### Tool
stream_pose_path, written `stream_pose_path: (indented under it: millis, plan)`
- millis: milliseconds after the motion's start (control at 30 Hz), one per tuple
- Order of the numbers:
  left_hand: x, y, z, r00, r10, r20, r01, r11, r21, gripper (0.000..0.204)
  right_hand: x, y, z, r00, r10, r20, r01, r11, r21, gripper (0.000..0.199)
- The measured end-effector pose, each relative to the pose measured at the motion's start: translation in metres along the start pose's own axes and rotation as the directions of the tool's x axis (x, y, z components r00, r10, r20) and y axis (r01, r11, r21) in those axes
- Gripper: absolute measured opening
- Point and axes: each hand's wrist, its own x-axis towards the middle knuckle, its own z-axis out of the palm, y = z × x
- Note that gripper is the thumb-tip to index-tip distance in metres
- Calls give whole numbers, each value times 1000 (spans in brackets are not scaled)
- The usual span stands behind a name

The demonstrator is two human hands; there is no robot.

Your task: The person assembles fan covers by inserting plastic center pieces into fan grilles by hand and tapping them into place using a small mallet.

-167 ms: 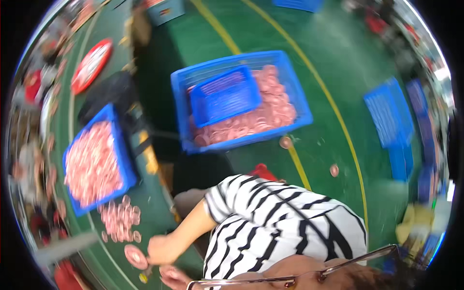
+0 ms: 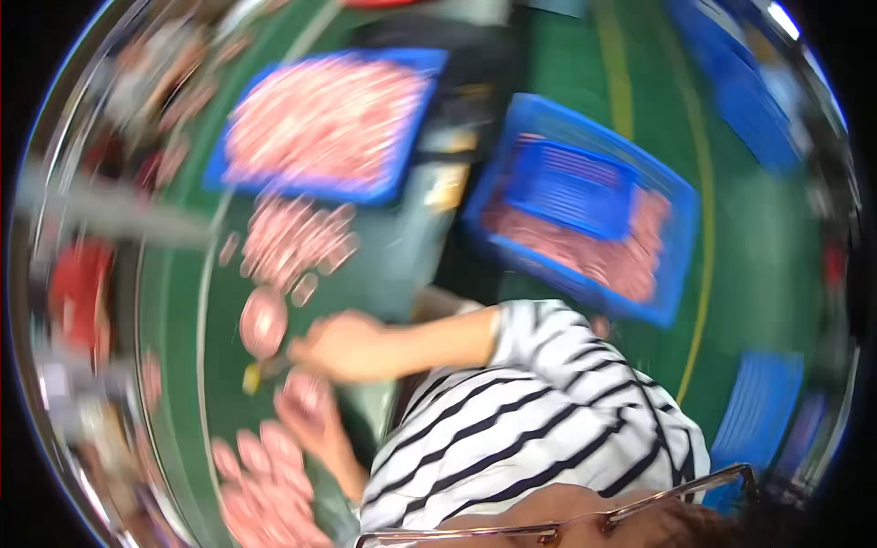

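Note:
My right hand (image 2: 340,347) reaches in from the right with its fingers closed. A thin tool with a yellow end (image 2: 251,376) juts from it, blurred by motion. Just below, my left hand (image 2: 320,429) is curled round a pink round piece (image 2: 306,395). Beyond my fingers lies a larger pink disc (image 2: 263,321) on the green table (image 2: 384,260). A loose heap of small pink pieces (image 2: 292,239) spreads between that disc and a blue crate (image 2: 370,192) filled with more of them. Several pink oval pieces (image 2: 265,489) lie near the lower edge.
On the floor to the right, a large blue basket (image 2: 681,247) of pink pieces has a smaller blue basket (image 2: 571,187) inside. More blue crates (image 2: 758,402) stand along the right. A person in red (image 2: 80,297) is across the table. Black material (image 2: 457,59) lies behind the crate.
The view has swung left toward the table, so the crate and hands appear farther right and pink pieces show at the lower edge. Both hands stay close together near the large disc.

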Motion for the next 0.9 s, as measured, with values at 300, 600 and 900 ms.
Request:
stream_pose_path:
  millis: [300,600,900]
  plan:
    - [-23,15,-16,976,-165,-144,192,961,198,94,-14,-31,-48,975,-201,-98,215,964,155,37]
    - [-13,12,-16,952,-215,-217,235,969,71,97,-46,-15,-66,975,-125,181,122,992,27,35]
    - [-15,-22,11,968,66,-242,-62,998,26,107,-51,9,-40,915,-39,401,191,918,-348,39]
